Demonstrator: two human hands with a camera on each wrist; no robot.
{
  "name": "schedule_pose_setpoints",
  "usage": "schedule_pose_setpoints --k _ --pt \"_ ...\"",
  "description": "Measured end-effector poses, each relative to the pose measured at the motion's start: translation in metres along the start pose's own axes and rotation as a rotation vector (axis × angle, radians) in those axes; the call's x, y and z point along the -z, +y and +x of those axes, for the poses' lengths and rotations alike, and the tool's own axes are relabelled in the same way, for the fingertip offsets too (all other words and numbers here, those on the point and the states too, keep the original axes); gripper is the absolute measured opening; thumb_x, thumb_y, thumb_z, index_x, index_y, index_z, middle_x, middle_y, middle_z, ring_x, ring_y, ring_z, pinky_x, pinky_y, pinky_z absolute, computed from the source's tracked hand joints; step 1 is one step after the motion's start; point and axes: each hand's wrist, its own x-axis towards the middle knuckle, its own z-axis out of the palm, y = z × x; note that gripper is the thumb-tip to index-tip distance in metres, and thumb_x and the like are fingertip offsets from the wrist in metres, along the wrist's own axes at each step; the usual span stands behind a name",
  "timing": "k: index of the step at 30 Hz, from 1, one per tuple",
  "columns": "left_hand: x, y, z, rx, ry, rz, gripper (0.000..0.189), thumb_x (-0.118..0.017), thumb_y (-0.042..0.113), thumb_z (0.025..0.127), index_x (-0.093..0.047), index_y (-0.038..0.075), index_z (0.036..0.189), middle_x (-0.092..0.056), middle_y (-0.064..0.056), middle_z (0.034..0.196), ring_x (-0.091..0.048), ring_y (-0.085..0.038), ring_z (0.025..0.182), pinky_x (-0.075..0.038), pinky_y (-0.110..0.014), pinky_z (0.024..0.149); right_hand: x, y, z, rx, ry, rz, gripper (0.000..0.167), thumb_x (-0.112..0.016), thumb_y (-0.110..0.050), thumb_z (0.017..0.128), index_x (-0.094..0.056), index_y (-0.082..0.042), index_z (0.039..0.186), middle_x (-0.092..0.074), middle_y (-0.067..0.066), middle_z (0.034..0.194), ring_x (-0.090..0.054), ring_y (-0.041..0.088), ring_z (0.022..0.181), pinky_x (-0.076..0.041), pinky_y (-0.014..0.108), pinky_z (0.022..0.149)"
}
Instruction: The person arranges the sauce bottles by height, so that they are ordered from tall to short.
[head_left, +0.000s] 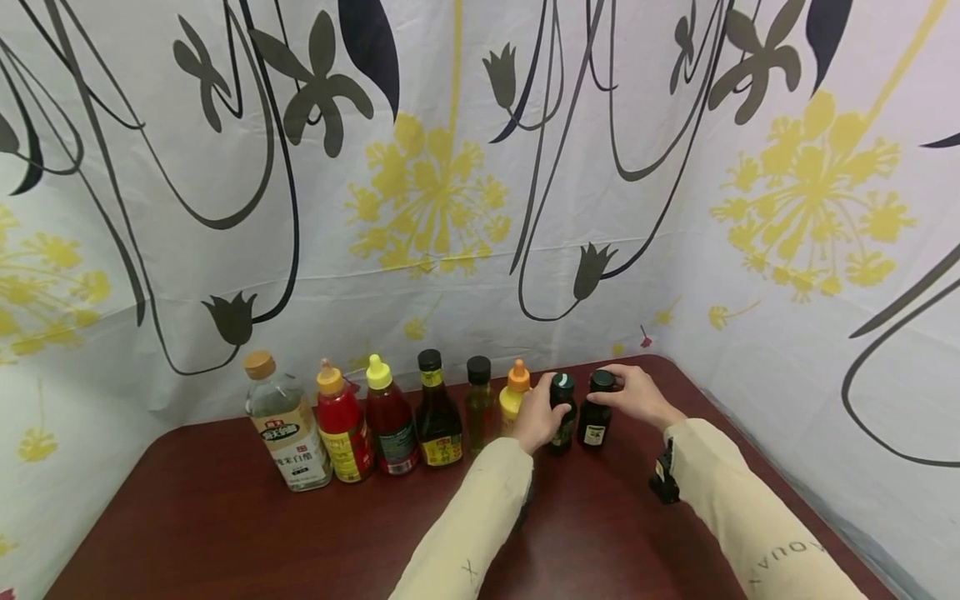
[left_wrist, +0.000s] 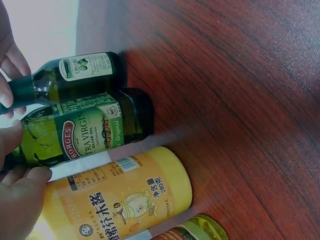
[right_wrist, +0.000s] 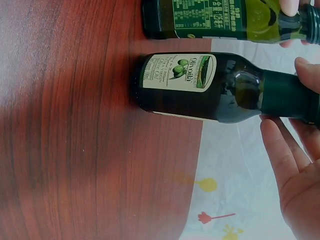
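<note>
At the right end of a row of bottles, my left hand [head_left: 534, 417] grips a green Borges olive oil bottle [left_wrist: 85, 131] by its neck, thumb on the near side. Just to its right, my right hand [head_left: 637, 395] holds a dark Olivoila olive oil bottle [right_wrist: 180, 75] around its green neck and cap. Both bottles stand upright, side by side, with a narrow gap between them in the right wrist view. Left of the Borges bottle, and partly hidden by my left hand in the head view, is a yellow squeeze bottle [left_wrist: 125, 195] with an orange nozzle.
Further left along the dark red table [head_left: 315, 542] stand a small dark-capped bottle [head_left: 480, 408], a dark sauce bottle [head_left: 438, 421], two red squeeze bottles, one yellow-nozzled [head_left: 390, 425] and one orange-topped [head_left: 345, 429], and a large clear vinegar bottle [head_left: 288, 433]. A patterned cloth [head_left: 442, 317] hangs behind.
</note>
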Motion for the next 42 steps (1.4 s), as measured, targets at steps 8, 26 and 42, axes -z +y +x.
schedule_pose_setpoints --k 8,26,42 --pt "-0.004 0.0 0.0 -0.006 0.001 0.02 0.045 -0.057 0.014 0.087 -0.04 0.01 0.128 -0.057 -0.008 0.112 -0.057 -0.019 0.096 -0.048 -0.029 0.075 -0.006 0.0 0.0 -0.012 0.027 -0.006 0.048 -0.067 -0.021 0.08 -0.051 0.005 0.117 -0.057 0.022 0.105 -0.058 0.033 0.093 -0.05 0.038 0.069" --pt "-0.002 0.002 -0.002 0.016 0.003 -0.01 0.054 -0.057 0.012 0.087 -0.032 0.008 0.134 -0.048 -0.012 0.125 -0.049 -0.025 0.11 -0.045 -0.037 0.085 -0.011 -0.003 -0.001 0.008 0.041 -0.011 0.046 -0.066 -0.018 0.08 -0.049 0.007 0.115 -0.057 0.023 0.104 -0.058 0.033 0.091 -0.049 0.04 0.07" --pt "0.01 0.009 -0.014 -0.109 0.121 -0.028 0.056 -0.058 0.017 0.087 -0.033 0.006 0.136 -0.039 -0.012 0.134 -0.039 -0.024 0.12 -0.037 -0.039 0.094 -0.001 -0.009 -0.005 0.016 0.002 -0.045 0.07 -0.064 -0.028 0.082 -0.028 0.002 0.135 -0.03 0.028 0.134 -0.032 0.043 0.12 -0.036 0.053 0.089"
